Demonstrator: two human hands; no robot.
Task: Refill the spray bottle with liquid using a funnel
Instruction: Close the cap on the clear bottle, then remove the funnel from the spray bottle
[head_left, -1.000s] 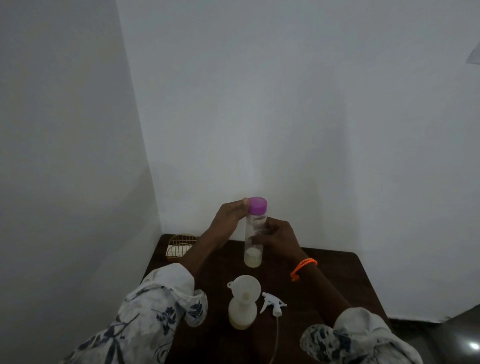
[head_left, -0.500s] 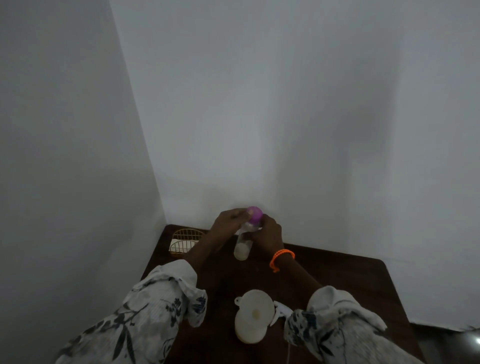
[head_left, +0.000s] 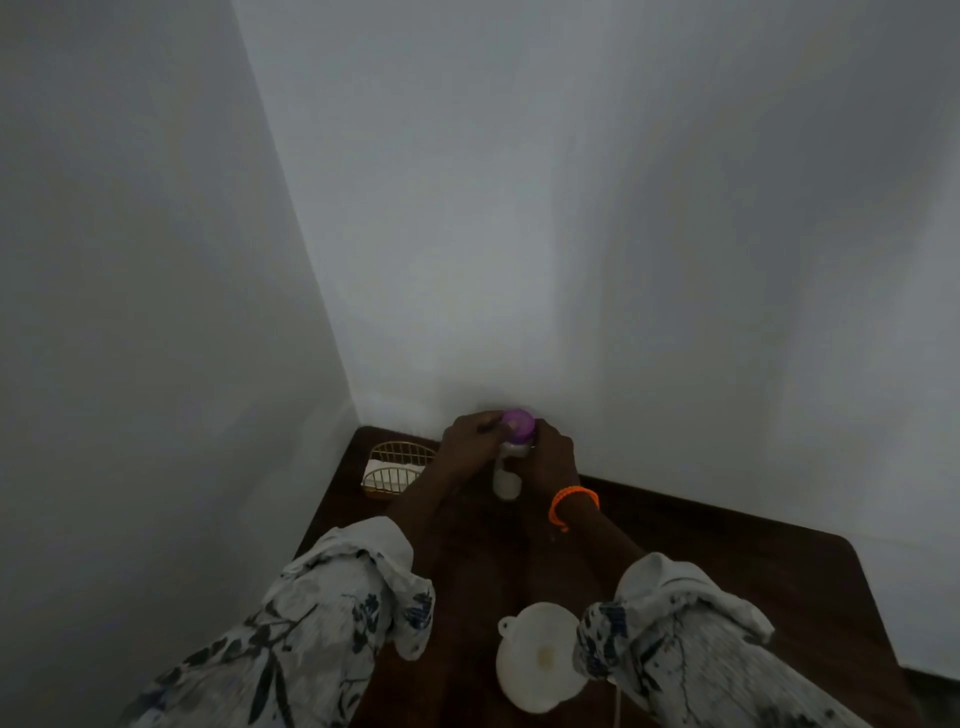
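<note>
Lowered since a second ago, the refill bottle (head_left: 507, 470) now stands on the table (head_left: 769, 577) beyond the funnel (head_left: 537, 659); left hand (head_left: 470, 440) pinches its purple cap (head_left: 518, 425), right hand (head_left: 551, 460) grips its body, suggesting uncapping; wall close behind, wire basket (head_left: 393, 469) left

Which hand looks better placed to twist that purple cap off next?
Probably the left hand: its fingertips already pinch the purple cap. The right hand wraps the clear bottle below the cap, so it is better placed to steady it.
</note>
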